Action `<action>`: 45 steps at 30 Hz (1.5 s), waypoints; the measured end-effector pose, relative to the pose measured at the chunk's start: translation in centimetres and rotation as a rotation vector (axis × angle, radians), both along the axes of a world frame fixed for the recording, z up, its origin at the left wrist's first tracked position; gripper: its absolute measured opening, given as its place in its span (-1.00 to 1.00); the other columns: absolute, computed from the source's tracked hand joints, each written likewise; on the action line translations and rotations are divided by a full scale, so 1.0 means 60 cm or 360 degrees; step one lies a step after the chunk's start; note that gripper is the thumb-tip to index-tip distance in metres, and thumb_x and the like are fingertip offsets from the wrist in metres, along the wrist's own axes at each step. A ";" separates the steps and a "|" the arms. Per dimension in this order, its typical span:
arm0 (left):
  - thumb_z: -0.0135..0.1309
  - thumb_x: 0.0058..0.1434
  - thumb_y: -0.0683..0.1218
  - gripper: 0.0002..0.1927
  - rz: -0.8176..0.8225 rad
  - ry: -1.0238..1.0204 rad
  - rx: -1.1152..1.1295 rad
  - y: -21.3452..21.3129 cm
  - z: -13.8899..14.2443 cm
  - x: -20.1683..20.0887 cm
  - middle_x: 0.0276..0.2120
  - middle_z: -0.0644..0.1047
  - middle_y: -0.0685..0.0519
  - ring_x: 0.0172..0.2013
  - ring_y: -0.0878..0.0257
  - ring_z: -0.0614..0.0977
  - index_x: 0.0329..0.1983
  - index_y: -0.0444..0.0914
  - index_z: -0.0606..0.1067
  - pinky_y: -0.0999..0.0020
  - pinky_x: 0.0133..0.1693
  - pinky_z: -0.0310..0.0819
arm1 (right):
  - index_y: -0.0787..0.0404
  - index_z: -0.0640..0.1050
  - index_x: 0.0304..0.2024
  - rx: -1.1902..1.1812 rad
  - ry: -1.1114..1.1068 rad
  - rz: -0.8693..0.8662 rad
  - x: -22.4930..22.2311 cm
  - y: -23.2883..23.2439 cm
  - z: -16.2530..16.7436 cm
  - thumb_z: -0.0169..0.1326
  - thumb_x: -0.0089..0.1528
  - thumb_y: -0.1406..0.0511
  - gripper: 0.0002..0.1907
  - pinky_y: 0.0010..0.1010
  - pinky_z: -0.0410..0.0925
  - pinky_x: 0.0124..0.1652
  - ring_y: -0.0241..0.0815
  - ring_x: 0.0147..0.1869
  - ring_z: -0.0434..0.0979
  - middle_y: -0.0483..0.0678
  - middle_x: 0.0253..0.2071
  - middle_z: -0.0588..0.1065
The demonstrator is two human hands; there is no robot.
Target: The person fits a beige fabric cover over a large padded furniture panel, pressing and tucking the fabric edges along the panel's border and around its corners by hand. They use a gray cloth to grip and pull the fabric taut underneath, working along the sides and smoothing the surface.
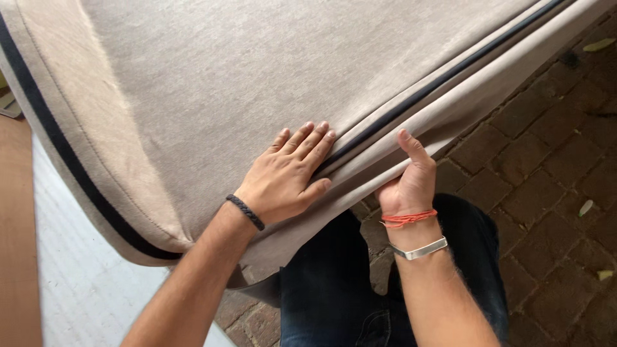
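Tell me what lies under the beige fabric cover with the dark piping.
The beige fabric cover hides whatever it wraps. The left hand presses flat on top; the right hand's fingers tuck beneath its edge, unseen.

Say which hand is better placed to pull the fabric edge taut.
Probably the right hand: it already pinches the hanging edge of the beige fabric, thumb on top. The left hand only lies flat on it.

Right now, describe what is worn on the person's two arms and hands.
Both forearms are bare, with no sleeves in view. The left hand has a dark braided bracelet at the wrist. The right hand has an orange-red thread wound several times round the wrist, and below it a flat silver metal cuff. No rings or gloves show.
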State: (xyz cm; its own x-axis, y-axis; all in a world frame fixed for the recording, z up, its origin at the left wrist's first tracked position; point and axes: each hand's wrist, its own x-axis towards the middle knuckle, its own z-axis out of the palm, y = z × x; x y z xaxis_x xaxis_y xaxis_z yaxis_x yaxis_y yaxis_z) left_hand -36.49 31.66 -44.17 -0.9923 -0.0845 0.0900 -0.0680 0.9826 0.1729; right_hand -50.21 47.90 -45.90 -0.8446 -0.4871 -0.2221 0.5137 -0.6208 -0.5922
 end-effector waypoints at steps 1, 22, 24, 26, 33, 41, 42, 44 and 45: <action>-0.35 0.34 0.32 -0.18 -0.0020 -0.0014 -0.0014 -0.001 -0.001 -0.004 0.53 0.01 -0.04 0.51 0.06 -0.07 0.56 -0.19 -0.02 0.07 0.46 -0.31 | 0.42 0.33 0.24 -0.0058 0.0043 0.0005 -0.011 0.003 -0.002 0.36 -0.01 0.24 -0.16 0.05 0.29 0.32 0.15 0.31 0.42 0.16 0.10 0.42; -0.55 0.20 0.62 0.11 -0.0271 -0.0035 0.0071 0.009 -0.010 -0.170 0.55 0.00 -0.11 0.53 0.01 -0.05 0.58 -0.20 -0.01 0.01 0.48 -0.28 | 0.49 0.56 -0.02 0.0176 -0.0269 -0.0008 -0.063 -0.022 -0.046 0.18 0.19 0.35 -0.64 -0.30 0.50 0.03 -0.04 0.01 0.62 0.18 -0.03 0.59; -0.57 0.19 0.63 0.13 -0.0269 0.0013 0.0048 0.016 -0.015 -0.215 0.55 0.00 -0.11 0.53 0.02 -0.05 0.57 -0.22 -0.02 0.01 0.48 -0.28 | 0.50 0.57 -0.03 0.0078 -0.0266 0.0055 -0.067 -0.014 -0.062 0.14 0.23 0.36 -0.68 -0.29 0.48 0.01 -0.06 0.00 0.60 0.17 -0.06 0.57; -0.59 0.18 0.64 0.14 -0.0269 0.0041 0.0028 0.016 -0.019 -0.240 0.55 0.00 -0.11 0.53 0.02 -0.06 0.57 -0.22 -0.02 0.01 0.48 -0.28 | 0.48 0.56 0.02 0.0464 0.0441 -0.0041 -0.072 -0.004 -0.069 0.09 0.26 0.37 -0.67 -0.31 0.48 0.08 -0.06 0.07 0.59 0.17 0.00 0.55; -0.57 0.15 0.67 0.18 -0.0309 -0.0027 -0.0044 0.015 -0.023 -0.253 0.54 -0.03 -0.15 0.53 -0.01 -0.08 0.57 -0.23 -0.06 0.01 0.48 -0.30 | 0.55 0.25 0.29 0.0424 0.0105 -0.0249 -0.199 0.018 -0.022 0.24 0.14 0.12 -0.14 -0.08 0.14 0.32 0.14 0.38 0.31 0.33 0.25 0.35; -0.54 0.11 0.69 0.21 -0.0505 -0.0026 -0.0126 0.031 -0.019 -0.315 0.56 -0.10 -0.14 0.52 -0.02 -0.10 0.58 -0.22 -0.10 0.02 0.47 -0.30 | 0.49 0.42 0.17 0.0577 -0.0211 -0.0253 -0.246 0.011 0.011 0.28 0.11 0.25 -0.34 -0.08 0.10 0.41 0.17 0.41 0.36 0.29 0.25 0.45; -0.55 0.11 0.69 0.20 -0.0504 -0.0034 -0.0148 0.031 -0.021 -0.316 0.56 -0.10 -0.13 0.52 -0.01 -0.11 0.58 -0.20 -0.10 0.03 0.47 -0.30 | 0.48 0.45 0.17 0.0646 -0.0211 -0.0259 -0.243 0.021 0.001 0.25 0.16 0.24 -0.39 -0.09 0.07 0.39 0.10 0.40 0.35 0.25 0.25 0.46; -0.56 0.12 0.68 0.18 -0.0485 -0.0057 -0.0210 0.032 -0.025 -0.315 0.56 -0.09 -0.11 0.52 0.00 -0.11 0.58 -0.18 -0.09 0.05 0.48 -0.30 | 0.48 0.48 0.14 0.0585 -0.0222 -0.0250 -0.243 0.029 -0.023 0.21 0.20 0.26 -0.47 -0.09 0.18 0.30 0.07 0.32 0.42 0.23 0.21 0.49; -0.57 0.13 0.68 0.17 -0.0472 -0.0067 -0.0248 0.032 -0.027 -0.315 0.56 -0.09 -0.11 0.52 0.02 -0.11 0.58 -0.18 -0.09 0.06 0.48 -0.29 | 0.48 0.49 0.12 0.0457 -0.0230 -0.0240 -0.248 0.028 -0.035 0.20 0.20 0.29 -0.50 -0.08 0.32 0.23 0.11 0.24 0.49 0.25 0.16 0.52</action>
